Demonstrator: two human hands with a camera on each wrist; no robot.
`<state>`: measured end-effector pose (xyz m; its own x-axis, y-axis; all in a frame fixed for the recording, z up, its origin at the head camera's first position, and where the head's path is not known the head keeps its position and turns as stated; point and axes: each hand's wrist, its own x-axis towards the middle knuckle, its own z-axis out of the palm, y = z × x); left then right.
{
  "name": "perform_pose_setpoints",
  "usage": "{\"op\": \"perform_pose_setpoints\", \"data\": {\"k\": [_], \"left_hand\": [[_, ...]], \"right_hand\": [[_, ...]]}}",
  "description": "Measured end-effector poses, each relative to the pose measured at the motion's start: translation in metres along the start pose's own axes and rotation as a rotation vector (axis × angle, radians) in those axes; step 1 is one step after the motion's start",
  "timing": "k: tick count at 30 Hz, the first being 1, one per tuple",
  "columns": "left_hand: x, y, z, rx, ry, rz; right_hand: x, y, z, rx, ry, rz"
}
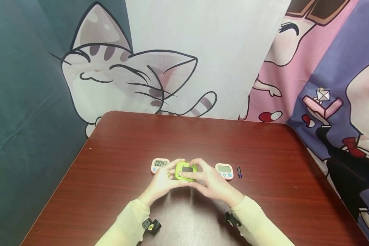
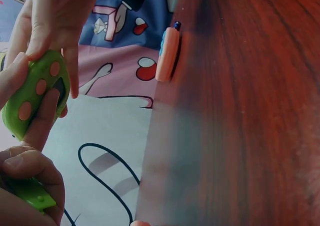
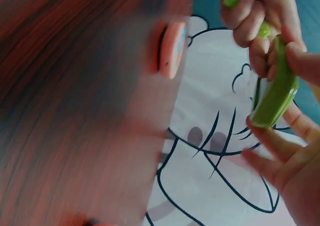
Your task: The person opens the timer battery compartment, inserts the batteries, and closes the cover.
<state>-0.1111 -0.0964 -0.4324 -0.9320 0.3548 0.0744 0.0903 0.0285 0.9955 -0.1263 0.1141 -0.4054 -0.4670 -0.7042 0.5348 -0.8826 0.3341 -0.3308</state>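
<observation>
A lime-green digital timer is held above the table between both hands, its dark screen facing up. My left hand grips its left side with thumb and finger. Curled in the lower fingers of that same hand is a small separate green piece, mostly hidden; its kind cannot be told. From the right, my right hand pinches the timer, with a finger reaching across its front. Round pinkish buttons show on the timer in the left wrist view.
A pale pink-and-white timer showing digits lies left of the hands, partly behind the left fingers. A second one with a blank screen lies to the right, beside a small dark battery. A cartoon-printed cloth hangs behind the brown table.
</observation>
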Motion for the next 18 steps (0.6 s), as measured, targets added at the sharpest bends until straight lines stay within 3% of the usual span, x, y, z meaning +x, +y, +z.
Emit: {"op": "perform_pose_setpoints", "data": {"k": [4, 7, 12, 18], "left_hand": [[0.000, 0.002, 0.000, 0.040, 0.013, 0.024], [0.000, 0.002, 0.002, 0.051, 0.004, 0.041], [0.001, 0.004, 0.004, 0.091, 0.013, 0.057], [0.000, 0.005, 0.005, 0.106, 0.000, 0.055]], "right_hand": [[0.006, -0.003, -0.004, 0.193, 0.022, 0.150], [0.013, -0.005, -0.006, 0.265, 0.058, 0.267], [0.023, -0.009, -0.009, 0.222, 0.061, 0.435], [0.028, -0.013, -0.010, 0.170, 0.014, 0.513]]}}
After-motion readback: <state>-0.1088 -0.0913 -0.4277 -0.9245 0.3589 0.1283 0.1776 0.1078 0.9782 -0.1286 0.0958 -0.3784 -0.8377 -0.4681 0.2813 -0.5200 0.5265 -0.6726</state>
